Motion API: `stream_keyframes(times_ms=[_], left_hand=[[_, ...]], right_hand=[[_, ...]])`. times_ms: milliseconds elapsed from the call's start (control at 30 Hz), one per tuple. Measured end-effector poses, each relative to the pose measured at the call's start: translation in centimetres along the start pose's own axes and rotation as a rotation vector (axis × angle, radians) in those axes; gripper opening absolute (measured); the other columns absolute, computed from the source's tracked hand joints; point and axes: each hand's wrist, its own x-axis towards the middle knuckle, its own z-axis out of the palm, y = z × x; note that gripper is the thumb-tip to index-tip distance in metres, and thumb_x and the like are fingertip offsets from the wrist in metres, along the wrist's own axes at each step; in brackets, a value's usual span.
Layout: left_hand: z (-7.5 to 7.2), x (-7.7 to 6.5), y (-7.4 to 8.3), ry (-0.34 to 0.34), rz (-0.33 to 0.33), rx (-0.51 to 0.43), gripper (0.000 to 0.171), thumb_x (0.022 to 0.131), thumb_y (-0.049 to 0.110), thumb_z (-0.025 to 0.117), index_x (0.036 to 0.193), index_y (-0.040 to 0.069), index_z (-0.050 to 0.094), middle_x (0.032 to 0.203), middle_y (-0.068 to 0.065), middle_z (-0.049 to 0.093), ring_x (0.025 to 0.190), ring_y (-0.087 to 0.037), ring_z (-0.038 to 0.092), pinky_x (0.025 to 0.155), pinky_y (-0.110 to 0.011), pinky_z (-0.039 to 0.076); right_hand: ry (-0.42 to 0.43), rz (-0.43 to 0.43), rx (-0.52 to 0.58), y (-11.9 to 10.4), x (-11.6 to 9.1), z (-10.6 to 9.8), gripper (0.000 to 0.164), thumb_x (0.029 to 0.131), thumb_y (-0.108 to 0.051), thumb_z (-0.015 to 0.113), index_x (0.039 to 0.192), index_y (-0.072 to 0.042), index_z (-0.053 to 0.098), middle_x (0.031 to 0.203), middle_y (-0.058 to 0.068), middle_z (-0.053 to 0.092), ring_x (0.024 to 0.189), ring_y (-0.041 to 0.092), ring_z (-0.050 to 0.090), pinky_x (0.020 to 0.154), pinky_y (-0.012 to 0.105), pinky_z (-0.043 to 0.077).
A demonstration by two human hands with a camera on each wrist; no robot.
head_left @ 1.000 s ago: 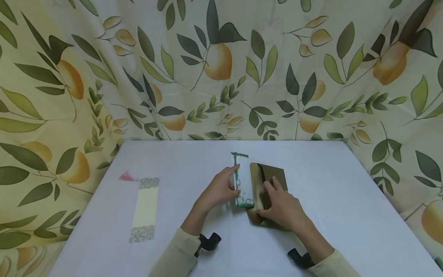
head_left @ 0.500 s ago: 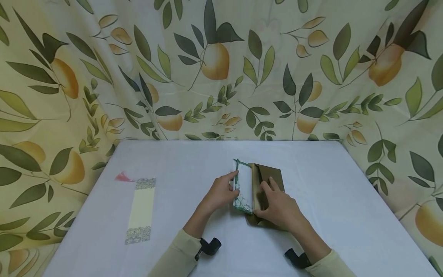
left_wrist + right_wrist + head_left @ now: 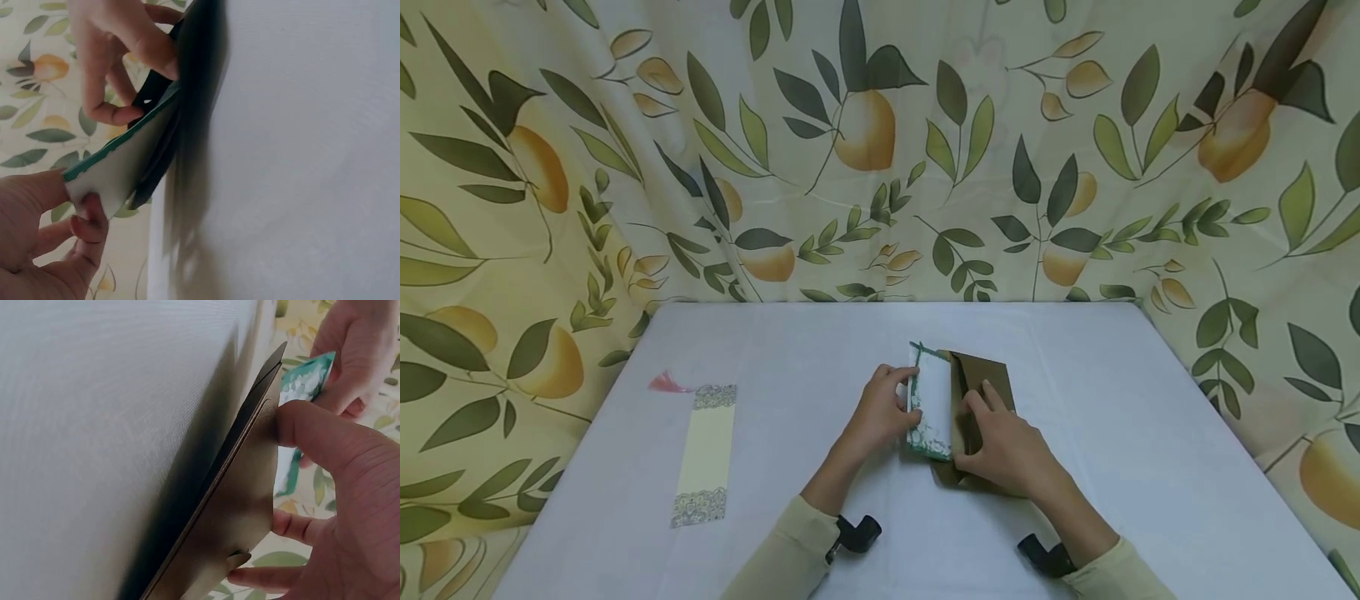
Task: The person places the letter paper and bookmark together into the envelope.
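Observation:
My left hand (image 3: 883, 408) pinches the left edge of a white card (image 3: 933, 400) with a green floral border. The card's right part reaches into the mouth of a brown envelope (image 3: 1000, 371) and is hidden there. In the left wrist view, the card (image 3: 119, 169) slants up from the fingertips to the dark envelope (image 3: 200, 62). My right hand (image 3: 1011, 442) grips the envelope near its opening, with the thumb at the lower edge and the fingers higher up. From the right wrist, the envelope (image 3: 231, 494) appears tilted above the table.
On the left of the white table (image 3: 820, 350) lies a cream bookmark (image 3: 706, 450) with grey lace-patterned ends and a pink tassel (image 3: 666, 382). Behind the table hangs a curtain (image 3: 955, 183) printed with fruit and leaves.
The card has shifted from overlapping the envelope's left side to partly inside its opening, carried by my left hand. My right hand keeps its hold on the envelope.

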Motion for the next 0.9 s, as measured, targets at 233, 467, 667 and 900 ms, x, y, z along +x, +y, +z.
stream_keyframes(times_ms=[233, 467, 667, 900], left_hand=[[0.26, 0.07, 0.14, 0.071, 0.045, -0.027, 0.055, 0.08, -0.007, 0.079, 0.133, 0.006, 0.068, 0.108, -0.008, 0.055, 0.073, -0.01, 0.061, 0.063, -0.025, 0.052], [0.25, -0.34, 0.54, 0.033, -0.018, -0.027, 0.022, 0.088, 0.001, 0.075, 0.108, 0.009, 0.081, 0.096, 0.0, 0.064, 0.065, -0.009, 0.055, 0.054, -0.024, 0.045], [0.45, -0.49, 0.51, 0.044, -0.044, -0.041, 0.019, 0.09, 0.003, 0.075, 0.108, 0.007, 0.082, 0.081, 0.002, 0.063, 0.06, -0.009, 0.051, 0.05, -0.024, 0.04], [1.0, -0.52, 0.33, 0.086, 0.014, -0.021, 0.021, 0.09, 0.001, 0.074, 0.109, 0.006, 0.081, 0.092, 0.0, 0.069, 0.062, -0.007, 0.052, 0.053, -0.023, 0.043]], right_hand=[[-0.005, 0.004, 0.005, -0.12, 0.11, -0.05, 0.064, 0.073, -0.032, 0.087, 0.124, -0.013, 0.054, 0.158, 0.036, 0.029, 0.072, 0.029, 0.062, 0.056, 0.043, 0.049], [-0.014, -0.001, 0.016, -0.17, 0.12, -0.15, 0.064, 0.073, -0.031, 0.088, 0.123, -0.013, 0.053, 0.158, 0.036, 0.028, 0.071, 0.028, 0.062, 0.055, 0.042, 0.049], [-0.024, 0.0, 0.037, -0.31, -0.03, -0.19, 0.062, 0.075, -0.031, 0.088, 0.123, -0.013, 0.053, 0.159, 0.035, 0.028, 0.067, 0.024, 0.061, 0.054, 0.04, 0.047], [-0.034, -0.004, 0.05, -0.47, -0.26, -0.32, 0.058, 0.078, -0.026, 0.083, 0.124, -0.013, 0.051, 0.161, 0.033, 0.026, 0.074, 0.029, 0.066, 0.056, 0.042, 0.047]])
